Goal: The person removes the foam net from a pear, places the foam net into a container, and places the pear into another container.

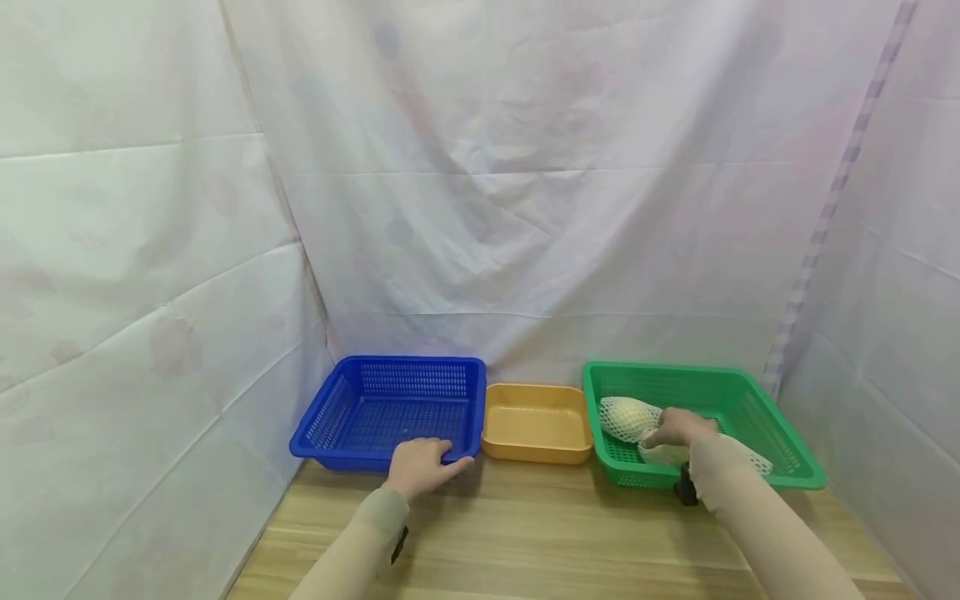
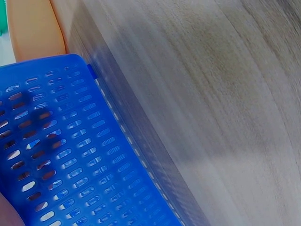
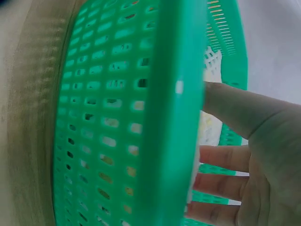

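My left hand (image 1: 420,468) lies over the near rim of the blue basket (image 1: 313,429), thumb stretched out to the right along it. Through the slots of the basket wall (image 2: 89,155), parts of the fingers show in the left wrist view. My right hand (image 1: 682,427) reaches into the green basket (image 1: 798,454) and grips a pale yellowish fruit in white foam netting (image 1: 750,457) from above, thumb and fingers to either side. A second netted fruit (image 1: 628,417) lies just left of this hand. The green rim partly hides the fingertips in the right wrist view.
A shallow orange tray (image 1: 536,454) stands between the two baskets. All three sit on a wooden table (image 1: 540,533) against a pale hanging cloth (image 1: 465,250). Cloth also hangs along the left and right sides.
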The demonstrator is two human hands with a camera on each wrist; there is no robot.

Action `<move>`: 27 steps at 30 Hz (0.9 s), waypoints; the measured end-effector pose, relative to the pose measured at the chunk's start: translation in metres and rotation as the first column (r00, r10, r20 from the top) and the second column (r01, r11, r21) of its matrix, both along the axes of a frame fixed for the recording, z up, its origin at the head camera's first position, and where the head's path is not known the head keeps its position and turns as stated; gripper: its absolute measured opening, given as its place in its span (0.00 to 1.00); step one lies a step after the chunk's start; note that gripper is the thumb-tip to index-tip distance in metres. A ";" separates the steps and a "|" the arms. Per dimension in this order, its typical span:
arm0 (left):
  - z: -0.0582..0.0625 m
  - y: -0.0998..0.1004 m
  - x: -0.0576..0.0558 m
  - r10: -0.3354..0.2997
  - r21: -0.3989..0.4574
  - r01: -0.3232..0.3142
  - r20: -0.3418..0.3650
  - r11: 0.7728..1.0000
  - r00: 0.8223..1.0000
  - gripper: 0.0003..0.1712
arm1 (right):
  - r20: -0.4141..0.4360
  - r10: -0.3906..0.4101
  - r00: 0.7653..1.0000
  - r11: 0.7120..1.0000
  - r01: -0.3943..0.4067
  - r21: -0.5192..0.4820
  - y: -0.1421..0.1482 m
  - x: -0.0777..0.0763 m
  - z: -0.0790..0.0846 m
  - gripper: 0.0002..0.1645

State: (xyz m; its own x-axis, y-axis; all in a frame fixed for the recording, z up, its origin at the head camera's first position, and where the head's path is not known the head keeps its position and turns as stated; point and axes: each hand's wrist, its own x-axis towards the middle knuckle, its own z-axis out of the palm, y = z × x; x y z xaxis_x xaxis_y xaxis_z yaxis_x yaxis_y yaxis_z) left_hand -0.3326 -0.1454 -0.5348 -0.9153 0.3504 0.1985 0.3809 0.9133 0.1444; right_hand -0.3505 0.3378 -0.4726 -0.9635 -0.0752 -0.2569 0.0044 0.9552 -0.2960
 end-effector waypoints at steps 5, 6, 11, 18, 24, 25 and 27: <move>0.000 0.000 0.000 -0.005 -0.005 0.005 -0.012 1.000 1.000 0.40 | -0.030 -0.004 1.000 1.000 0.004 0.006 0.002 0.000 -0.008 0.40; 0.000 -0.001 0.000 -0.007 -0.007 0.007 -0.016 1.000 1.000 0.40 | -0.035 -0.005 0.999 1.000 0.005 0.006 0.002 0.000 -0.010 0.41; -0.001 -0.003 0.001 -0.007 -0.015 0.007 -0.027 1.000 1.000 0.38 | -0.049 -0.009 0.999 1.000 0.010 0.018 0.001 0.000 -0.016 0.44; -0.001 -0.003 -0.001 -0.006 -0.017 0.005 -0.022 1.000 1.000 0.40 | -0.032 -0.020 0.999 0.999 0.021 0.026 0.001 0.003 -0.017 0.53; -0.005 -0.001 -0.005 -0.005 -0.002 0.005 -0.027 1.000 1.000 0.40 | -0.001 -0.040 0.999 0.999 0.040 0.027 0.002 0.006 -0.017 0.61; -0.005 -0.001 -0.005 -0.008 0.000 0.008 -0.029 1.000 1.000 0.39 | 0.004 -0.042 0.999 0.999 0.042 0.030 0.001 0.007 -0.017 0.62; -0.005 -0.001 -0.005 -0.012 0.000 0.012 -0.028 1.000 1.000 0.40 | 0.012 -0.041 0.999 0.999 0.040 0.037 0.001 0.008 -0.015 0.63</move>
